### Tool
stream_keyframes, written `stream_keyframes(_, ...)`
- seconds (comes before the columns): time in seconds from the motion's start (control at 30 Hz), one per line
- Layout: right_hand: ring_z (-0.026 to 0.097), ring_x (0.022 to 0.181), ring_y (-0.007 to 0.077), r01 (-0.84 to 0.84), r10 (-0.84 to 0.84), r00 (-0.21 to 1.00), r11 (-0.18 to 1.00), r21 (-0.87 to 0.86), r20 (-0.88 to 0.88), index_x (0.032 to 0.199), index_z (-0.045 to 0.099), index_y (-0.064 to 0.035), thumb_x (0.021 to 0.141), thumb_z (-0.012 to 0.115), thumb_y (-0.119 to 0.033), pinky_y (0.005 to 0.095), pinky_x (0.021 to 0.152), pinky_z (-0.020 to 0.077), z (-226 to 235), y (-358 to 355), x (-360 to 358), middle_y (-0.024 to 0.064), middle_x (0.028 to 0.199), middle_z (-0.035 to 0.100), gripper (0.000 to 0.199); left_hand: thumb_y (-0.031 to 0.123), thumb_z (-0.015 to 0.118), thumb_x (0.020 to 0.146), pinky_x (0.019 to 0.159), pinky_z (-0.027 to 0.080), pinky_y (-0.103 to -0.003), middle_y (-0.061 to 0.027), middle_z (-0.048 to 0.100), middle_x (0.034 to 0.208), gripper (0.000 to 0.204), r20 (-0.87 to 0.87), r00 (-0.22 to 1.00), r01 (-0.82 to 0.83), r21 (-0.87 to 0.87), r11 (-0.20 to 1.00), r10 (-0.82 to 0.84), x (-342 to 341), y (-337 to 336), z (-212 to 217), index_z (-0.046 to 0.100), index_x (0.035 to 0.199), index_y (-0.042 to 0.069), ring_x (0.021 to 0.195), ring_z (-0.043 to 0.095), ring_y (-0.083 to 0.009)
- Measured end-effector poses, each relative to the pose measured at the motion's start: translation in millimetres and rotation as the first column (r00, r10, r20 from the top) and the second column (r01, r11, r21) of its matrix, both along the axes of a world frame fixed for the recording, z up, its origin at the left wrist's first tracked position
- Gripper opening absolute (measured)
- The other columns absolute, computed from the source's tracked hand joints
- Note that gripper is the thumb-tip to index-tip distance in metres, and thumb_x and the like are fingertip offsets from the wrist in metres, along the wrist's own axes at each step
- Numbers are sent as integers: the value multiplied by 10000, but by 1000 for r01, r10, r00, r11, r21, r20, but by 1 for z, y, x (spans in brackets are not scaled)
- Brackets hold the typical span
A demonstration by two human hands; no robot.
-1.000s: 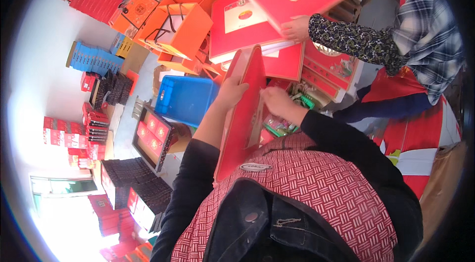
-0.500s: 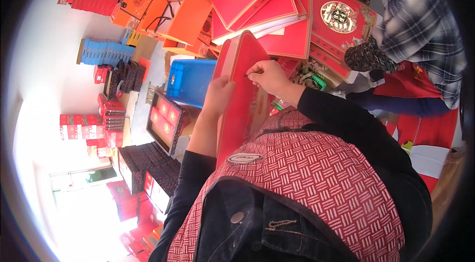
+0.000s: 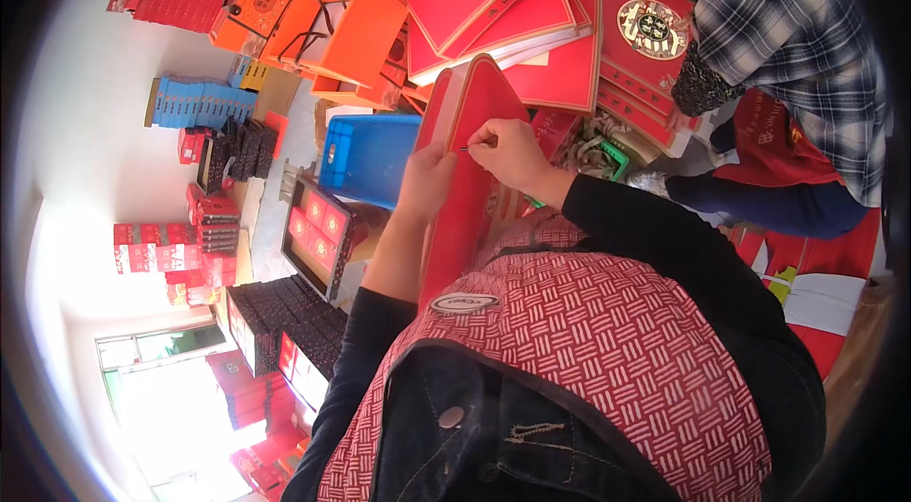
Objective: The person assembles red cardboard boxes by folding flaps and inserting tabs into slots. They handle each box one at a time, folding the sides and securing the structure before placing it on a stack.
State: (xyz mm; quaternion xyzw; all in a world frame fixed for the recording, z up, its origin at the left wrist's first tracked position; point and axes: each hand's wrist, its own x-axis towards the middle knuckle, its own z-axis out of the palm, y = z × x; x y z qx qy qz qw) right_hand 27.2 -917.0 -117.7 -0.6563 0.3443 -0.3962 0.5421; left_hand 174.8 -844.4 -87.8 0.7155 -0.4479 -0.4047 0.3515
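A flat red gift box [image 3: 489, 92] with a gold-lined edge stands tilted on its side against my apron. My left hand [image 3: 429, 181] is closed on its left edge, the thumb lying along the top. Over the box's red face, my right hand [image 3: 508, 156] is closed in a pinch on a thin, dark, short stick-like thing [image 3: 464, 150]. The tip of that thing points at the edge near my left thumb; whether it touches the box I cannot make out.
Behind the box are a blue plastic bin [image 3: 365, 156], orange gift bags [image 3: 356, 32] and a pile of red gift boxes [image 3: 541, 13]. At the right a person in a plaid shirt [image 3: 797, 46] bends over another red box [image 3: 645, 56]. A tray of red packets [image 3: 318, 232] stands left.
My right hand has shifted slightly left along the box with the thin dark thing. My left hand keeps its hold. The other person has leaned further in at the right.
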Motion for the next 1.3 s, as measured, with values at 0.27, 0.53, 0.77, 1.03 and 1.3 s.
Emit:
stream_keyframes(0.27, 610, 670, 335, 52, -53, 997, 999, -14, -62, 699, 618, -6, 673, 607, -86, 404, 628, 488, 2, 5, 10, 182, 672, 612, 84, 67, 467, 830, 630, 460, -307, -197, 583, 737, 246, 422, 903, 146, -124, 982, -81, -23, 0, 20, 581, 1038, 1, 673, 598, -197)
stream_keyframes(0.53, 605, 689, 354, -7, -46, 959, 983, -185, -280, 667, 624, 3, 636, 625, -115, 411, 648, 489, 7, -3, 1, 202, 682, 597, 122, 45, 458, 805, 681, 478, -403, -284, 567, 853, 297, 506, 859, 236, -251, 939, -81, -34, 5, 11, 563, 1080, 12, 831, 580, -405)
stream_keyframes(0.77, 570, 515, 151, -165, 130, 986, 745, 646, 102, 653, 583, 13, 731, 648, -15, 263, 451, 462, 9, -17, -9, 88, 594, 576, 106, 65, 488, 829, 642, 476, -306, -115, 640, 861, 264, 87, 992, 98, -113, 989, -88, -21, -6, -4, 565, 1076, 9, 713, 614, -211)
stream_keyframes(1.03, 550, 516, 146, -293, 134, 952, 666, 686, 276, 784, 563, 22, 801, 625, -74, 237, 430, 398, -11, -18, -16, 90, 661, 585, 115, 97, 448, 908, 614, 454, -239, -57, 582, 744, 98, -494, 869, -39, -7, 999, 31, -20, -25, -26, 508, 846, 51, 695, 555, -120)
stream_keyframes(1.3, 520, 539, 138, -85, 169, 973, 893, 441, -154, 625, 581, -37, 842, 494, -535, 302, 496, 381, -6, -35, -13, 40, 605, 550, 550, 66, 402, 901, 567, 460, -267, -94, 562, 816, 101, -759, 580, -359, 89, 929, 297, -38, -31, -52, 490, 911, 17, 671, 559, -166)
